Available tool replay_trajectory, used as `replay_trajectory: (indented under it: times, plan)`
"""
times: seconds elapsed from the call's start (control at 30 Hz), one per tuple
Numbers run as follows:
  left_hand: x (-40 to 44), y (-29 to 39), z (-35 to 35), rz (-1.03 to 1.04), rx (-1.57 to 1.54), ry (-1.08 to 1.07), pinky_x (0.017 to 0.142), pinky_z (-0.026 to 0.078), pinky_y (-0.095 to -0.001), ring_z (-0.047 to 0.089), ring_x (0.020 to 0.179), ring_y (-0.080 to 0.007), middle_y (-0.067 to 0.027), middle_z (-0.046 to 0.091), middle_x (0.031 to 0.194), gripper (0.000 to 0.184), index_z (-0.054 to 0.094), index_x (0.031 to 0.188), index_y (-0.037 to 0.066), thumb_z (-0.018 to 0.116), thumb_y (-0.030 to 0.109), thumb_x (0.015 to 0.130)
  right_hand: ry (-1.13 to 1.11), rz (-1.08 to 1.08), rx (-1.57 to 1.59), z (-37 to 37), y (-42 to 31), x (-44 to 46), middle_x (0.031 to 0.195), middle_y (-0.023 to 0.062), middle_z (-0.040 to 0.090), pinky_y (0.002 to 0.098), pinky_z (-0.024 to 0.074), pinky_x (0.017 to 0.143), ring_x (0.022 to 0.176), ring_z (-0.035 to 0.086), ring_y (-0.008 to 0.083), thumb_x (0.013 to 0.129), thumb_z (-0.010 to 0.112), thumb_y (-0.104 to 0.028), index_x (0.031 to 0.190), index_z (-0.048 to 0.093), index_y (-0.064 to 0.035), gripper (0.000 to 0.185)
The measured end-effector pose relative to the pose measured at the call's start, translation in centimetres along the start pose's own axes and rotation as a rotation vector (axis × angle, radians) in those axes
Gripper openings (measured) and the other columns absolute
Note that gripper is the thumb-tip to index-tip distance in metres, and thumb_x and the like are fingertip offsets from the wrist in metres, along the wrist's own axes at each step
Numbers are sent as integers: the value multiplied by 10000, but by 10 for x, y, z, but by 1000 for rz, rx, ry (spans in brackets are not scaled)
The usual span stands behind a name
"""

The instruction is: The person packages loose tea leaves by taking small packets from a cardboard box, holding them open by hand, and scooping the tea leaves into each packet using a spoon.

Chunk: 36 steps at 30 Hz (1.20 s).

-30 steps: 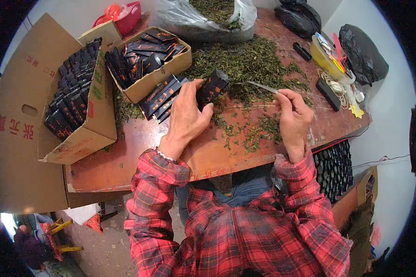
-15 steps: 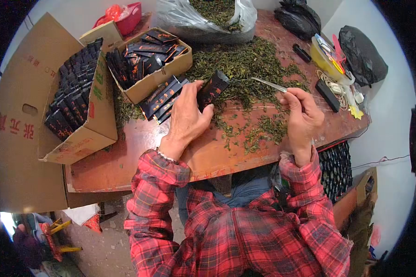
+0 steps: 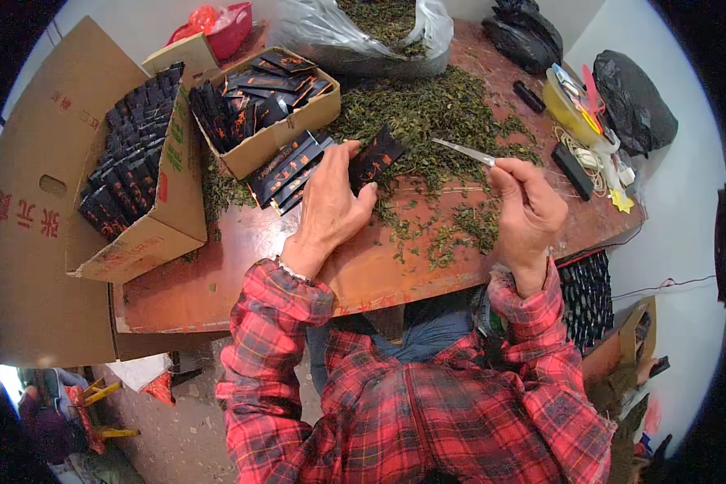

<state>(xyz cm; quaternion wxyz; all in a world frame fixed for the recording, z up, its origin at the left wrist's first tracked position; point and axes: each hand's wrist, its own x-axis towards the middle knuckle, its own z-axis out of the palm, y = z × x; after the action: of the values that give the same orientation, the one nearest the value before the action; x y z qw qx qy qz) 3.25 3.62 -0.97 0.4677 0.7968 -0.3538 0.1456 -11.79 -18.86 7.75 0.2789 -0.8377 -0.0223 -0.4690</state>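
Observation:
Between the fingers and thumb of my left hand is a black packet with orange print, tilted up to the right at the edge of the loose dried leaves. Several more black packets lie on the table just left of and partly behind that hand. My right hand is closed in a pinch on slim, pointed metal tweezers. Their tip points left over the leaves, apart from the packet. Scattered leaf bits lie between my hands.
A small carton full of black packets stands behind my left hand, beside a larger packed box. At the back sits a clear plastic bag of leaves. On the right are a yellow bowl, a cord and black bags.
The packet in my left hand has tipped a little further to the right, and its mouth shows less. The tweezers' tip has shifted slightly left. Both grips stay the same.

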Motion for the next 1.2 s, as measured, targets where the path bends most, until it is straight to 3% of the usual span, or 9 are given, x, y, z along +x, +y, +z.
replay_trajectory:
  times: [0.13,0.33,0.63,1.2]
  plan:
    - [0,1,0,-1,-6,3,725,533,-415,615,748,-280,-194,691,1182,627,573,1378,-24,766,164,811,-37,-164,-97,-2,-8,7,833,121,720,324,540,630,702,706,248,885,790,64,1038,753,-22,179]
    - [0,0,1,-8,-15,9,728,540,-416,629,764,-285,-198,693,1176,627,577,1375,-24,772,163,809,-76,-341,-144,-3,-17,14,877,128,740,377,564,653,761,723,311,781,758,151,1035,743,5,292]
    - [0,2,0,-12,-16,6,728,531,-415,618,767,-283,-192,676,1110,622,585,1379,-15,773,174,818,-82,-436,-166,-1,-14,16,943,159,758,396,589,683,814,741,334,716,712,188,1058,742,29,378]
    - [-1,-2,4,-8,-12,27,722,534,-407,611,743,-265,-195,679,1181,633,577,1395,-12,767,166,818,-99,-586,-160,2,-11,18,1007,195,768,391,603,667,815,745,341,696,719,131,1082,736,58,393]
